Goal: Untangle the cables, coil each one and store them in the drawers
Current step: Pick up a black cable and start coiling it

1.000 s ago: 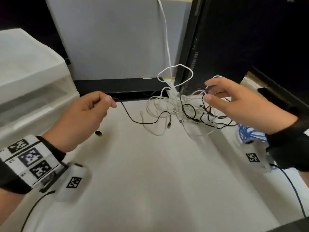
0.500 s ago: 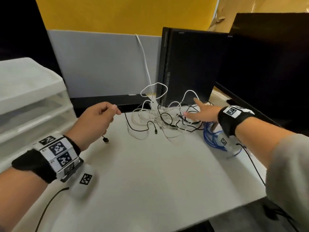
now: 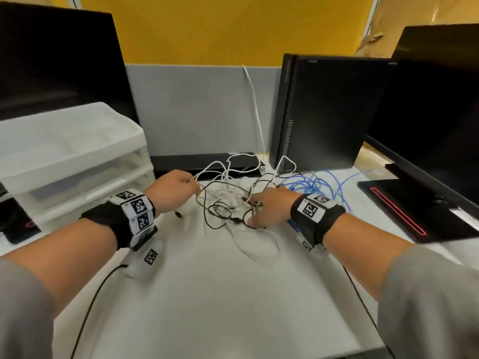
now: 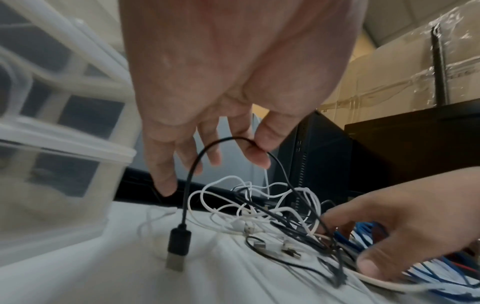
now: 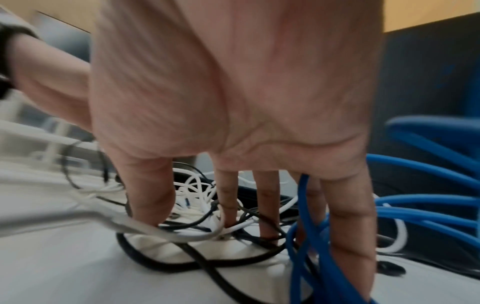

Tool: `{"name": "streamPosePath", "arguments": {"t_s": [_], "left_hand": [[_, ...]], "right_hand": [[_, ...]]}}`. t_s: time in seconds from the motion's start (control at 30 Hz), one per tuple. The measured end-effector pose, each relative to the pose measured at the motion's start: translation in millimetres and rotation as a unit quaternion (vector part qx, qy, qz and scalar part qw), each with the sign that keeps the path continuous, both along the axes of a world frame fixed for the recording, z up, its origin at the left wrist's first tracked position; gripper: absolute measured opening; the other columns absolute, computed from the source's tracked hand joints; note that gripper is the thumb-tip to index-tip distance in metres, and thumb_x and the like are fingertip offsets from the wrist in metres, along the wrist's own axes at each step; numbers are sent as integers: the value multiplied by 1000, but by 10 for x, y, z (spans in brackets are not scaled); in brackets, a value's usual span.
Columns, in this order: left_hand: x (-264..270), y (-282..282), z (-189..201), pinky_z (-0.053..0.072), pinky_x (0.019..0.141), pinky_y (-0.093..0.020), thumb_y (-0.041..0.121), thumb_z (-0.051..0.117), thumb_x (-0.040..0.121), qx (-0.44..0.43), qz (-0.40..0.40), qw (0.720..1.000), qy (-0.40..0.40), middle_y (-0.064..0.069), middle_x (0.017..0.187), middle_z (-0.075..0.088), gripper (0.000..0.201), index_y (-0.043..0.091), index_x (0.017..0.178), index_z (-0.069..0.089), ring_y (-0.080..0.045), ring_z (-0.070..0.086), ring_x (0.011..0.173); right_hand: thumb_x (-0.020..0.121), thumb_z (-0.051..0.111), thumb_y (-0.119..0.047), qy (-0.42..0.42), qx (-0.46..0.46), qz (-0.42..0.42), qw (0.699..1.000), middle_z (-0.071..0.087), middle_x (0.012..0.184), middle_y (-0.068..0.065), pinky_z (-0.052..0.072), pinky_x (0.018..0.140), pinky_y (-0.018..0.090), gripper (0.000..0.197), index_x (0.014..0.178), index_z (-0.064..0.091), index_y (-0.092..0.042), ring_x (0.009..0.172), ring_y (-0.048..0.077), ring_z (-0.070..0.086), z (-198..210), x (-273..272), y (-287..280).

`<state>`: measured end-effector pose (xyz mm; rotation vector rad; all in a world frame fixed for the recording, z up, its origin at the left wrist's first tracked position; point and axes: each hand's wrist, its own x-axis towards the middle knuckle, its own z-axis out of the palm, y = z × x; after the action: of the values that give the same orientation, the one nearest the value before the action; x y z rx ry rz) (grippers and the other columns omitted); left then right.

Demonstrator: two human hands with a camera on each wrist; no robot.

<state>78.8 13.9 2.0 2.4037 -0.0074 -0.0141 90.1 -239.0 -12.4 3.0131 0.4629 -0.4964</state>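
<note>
A tangle of white and black cables lies on the white table, with a loose blue cable to its right. My left hand pinches a thin black cable between thumb and a finger, just left of the tangle. That cable's USB plug hangs down to the table. My right hand presses straight, spread fingers down on the tangle. Blue cable loops around its outer fingers. A clear plastic drawer unit stands at the left, its drawers closed.
A black computer tower stands behind the tangle, and a black monitor with its base fills the right side. A flat black bar lies against the grey partition. Another dark screen rises behind the drawers.
My right hand, which held the tangle up in the air, has come down and now presses it flat on the table. My left hand keeps its pinch on the black cable.
</note>
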Motion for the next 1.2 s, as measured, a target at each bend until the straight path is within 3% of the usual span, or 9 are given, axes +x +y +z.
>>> {"name": "streamPosePath", "arguments": {"t_s": [0.23, 0.37, 0.57, 0.8, 0.9, 1.0, 1.07, 1.13, 1.2], "left_hand": [[-145, 107, 57, 50, 73, -33, 27, 56, 97, 37, 5, 998, 59, 0, 84, 59, 25, 22, 78, 72, -18, 51, 75], [-375, 200, 358, 42, 63, -28, 31, 54, 97, 121, 24, 992, 9, -5, 87, 67, 27, 15, 82, 70, -18, 57, 78], [-740, 355, 949, 57, 85, -39, 30, 53, 91, 38, 47, 997, -48, 2, 75, 77, 29, 16, 79, 75, -21, 71, 84], [-1024, 243, 1451, 31, 60, -34, 27, 51, 90, 9, 43, 978, -203, 0, 64, 43, 27, 8, 71, 53, -17, 37, 58], [-1041, 48, 1381, 28, 55, -32, 27, 55, 93, -34, -9, 984, -172, 10, 57, 43, 29, 10, 70, 57, -9, 35, 50], [-1026, -222, 1246, 28, 52, -29, 25, 57, 97, -64, -86, 987, -123, 13, 52, 43, 29, 18, 69, 62, -7, 36, 46], [-1002, -396, 1183, 28, 45, -20, 20, 55, 100, -100, -127, 982, -101, 13, 46, 43, 27, 14, 76, 64, -2, 35, 41], [-958, -489, 1141, 25, 41, -17, 18, 54, 102, -138, -140, 976, -90, 14, 46, 41, 24, 11, 82, 65, -2, 32, 39], [-871, -463, 1119, 20, 42, -21, 19, 52, 105, -186, -144, 969, -78, 11, 53, 36, 23, 11, 88, 67, -7, 26, 43]], "right_hand": [[93, 60, -61, 15, 28, 123, 992, 52, 135, 5, 48, 95, 47, 61, 144, 50, -27, 133, 37, 35, -214, -493, 509], [95, 62, -54, 16, 83, 177, 981, 52, 133, -1, 49, 101, 52, 60, 149, 48, -30, 134, 27, 29, -268, -652, 657], [97, 61, -55, -29, 138, 178, 974, 45, 151, -5, 43, 113, 49, 64, 154, 43, -33, 142, 24, 32, -108, -767, 531], [99, 57, -60, -99, 220, 147, 959, 65, 133, -20, 50, 103, 32, 41, 135, 62, -41, 121, 5, 58, 350, -1017, 93], [101, 58, -52, -159, 389, 75, 904, 66, 126, -24, 50, 93, 16, 35, 134, 62, -41, 116, -7, 59, 526, -1134, 40], [99, 61, -51, -129, 524, 54, 840, 65, 130, -22, 52, 92, 14, 53, 150, 43, -48, 121, -7, 59, 713, -1212, 118], [100, 65, -41, -95, 547, 69, 829, 75, 114, -13, 56, 92, 23, 50, 147, 49, -40, 109, 2, 69, 777, -1180, 200], [104, 64, -27, -102, 573, 68, 810, 79, 87, -1, 57, 94, 46, 19, 122, 68, -22, 88, 21, 75, 803, -1090, 236], [106, 61, -20, -116, 609, 49, 783, 74, 72, 3, 58, 88, 51, 14, 101, 72, -13, 74, 21, 71, 811, -951, 177]]}}
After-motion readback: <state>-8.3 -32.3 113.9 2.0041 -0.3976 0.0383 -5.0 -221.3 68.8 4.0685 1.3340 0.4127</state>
